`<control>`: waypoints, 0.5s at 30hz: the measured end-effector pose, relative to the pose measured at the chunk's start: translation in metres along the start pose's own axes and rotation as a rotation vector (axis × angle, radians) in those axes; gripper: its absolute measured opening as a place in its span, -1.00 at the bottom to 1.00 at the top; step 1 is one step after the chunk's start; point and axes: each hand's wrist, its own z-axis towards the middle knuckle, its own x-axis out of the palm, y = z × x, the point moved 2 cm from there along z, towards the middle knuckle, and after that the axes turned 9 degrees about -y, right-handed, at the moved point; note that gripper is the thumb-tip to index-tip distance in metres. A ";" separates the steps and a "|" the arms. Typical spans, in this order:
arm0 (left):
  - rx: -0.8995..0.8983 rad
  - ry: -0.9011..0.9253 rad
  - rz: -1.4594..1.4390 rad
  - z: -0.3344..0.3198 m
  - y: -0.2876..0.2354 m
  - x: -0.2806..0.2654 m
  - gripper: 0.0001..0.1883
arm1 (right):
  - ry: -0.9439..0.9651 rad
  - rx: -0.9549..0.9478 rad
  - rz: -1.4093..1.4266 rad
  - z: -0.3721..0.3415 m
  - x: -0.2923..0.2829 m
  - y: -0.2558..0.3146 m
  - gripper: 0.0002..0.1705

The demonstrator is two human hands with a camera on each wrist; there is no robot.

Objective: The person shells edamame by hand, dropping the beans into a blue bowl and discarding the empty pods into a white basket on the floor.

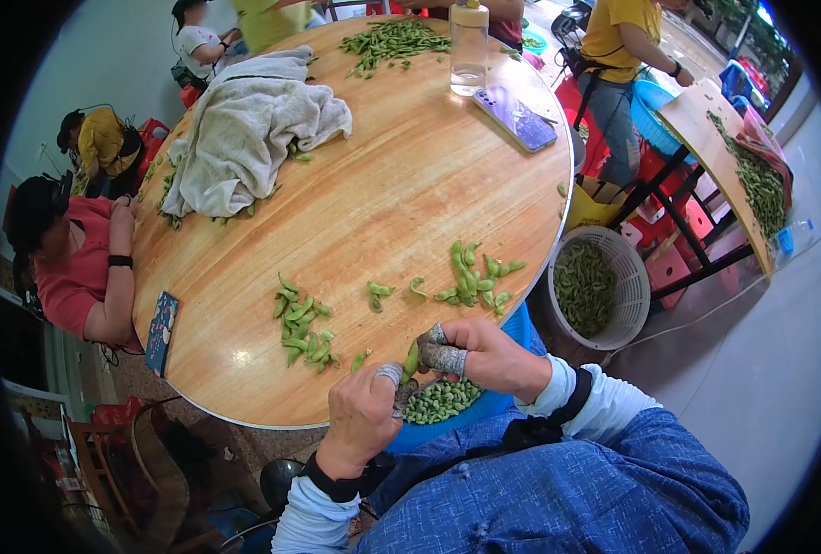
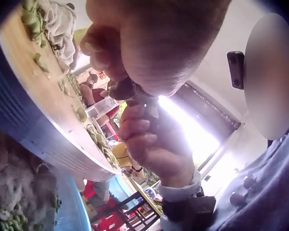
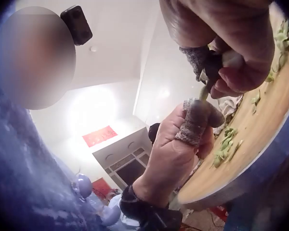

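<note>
A green soybean pod [image 1: 410,362] is pinched between the thumb and fingers of both hands, over the near table edge. My left hand [image 1: 360,415] grips its lower end, my right hand [image 1: 495,358] its upper end. Grey finger covers wrap the thumbs and some fingers. In the right wrist view a short stretch of the pod [image 3: 203,91] shows between the fingertips; the rest is hidden. Below the hands, shelled green beans [image 1: 443,403] fill a blue basin [image 1: 429,434] at the lap. Loose pods lie in a left pile [image 1: 300,323] and a right pile [image 1: 470,277].
The round wooden table [image 1: 383,185] holds a grey cloth [image 1: 253,120], a water bottle [image 1: 469,51], a purple phone [image 1: 517,118], a dark patterned phone [image 1: 160,332] and a far pod heap [image 1: 397,42]. A white basket [image 1: 600,286] of pods stands at right. Other people sit around.
</note>
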 end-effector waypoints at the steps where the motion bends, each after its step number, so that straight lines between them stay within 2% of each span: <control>1: 0.011 -0.004 0.003 -0.001 0.000 0.001 -0.78 | -0.002 0.003 -0.015 0.000 -0.001 0.000 -0.87; 4: 0.052 -0.001 0.034 -0.002 0.000 0.003 -0.77 | -0.012 -0.029 0.026 -0.001 0.000 -0.001 -0.87; 8: 0.076 0.052 0.124 -0.009 0.001 0.006 -0.71 | -0.025 0.050 0.059 -0.001 0.001 -0.003 -0.88; 10: 0.025 0.025 0.072 -0.011 0.003 0.011 -0.71 | -0.046 0.105 0.120 -0.001 0.003 -0.001 -0.88; 11: 0.000 0.011 0.047 -0.013 0.004 0.013 -0.71 | -0.012 0.065 0.157 -0.001 0.002 -0.002 -0.88; 15: -0.416 -0.058 -0.595 -0.021 0.006 0.023 -0.79 | 0.110 -0.098 0.294 0.007 0.001 -0.015 -0.87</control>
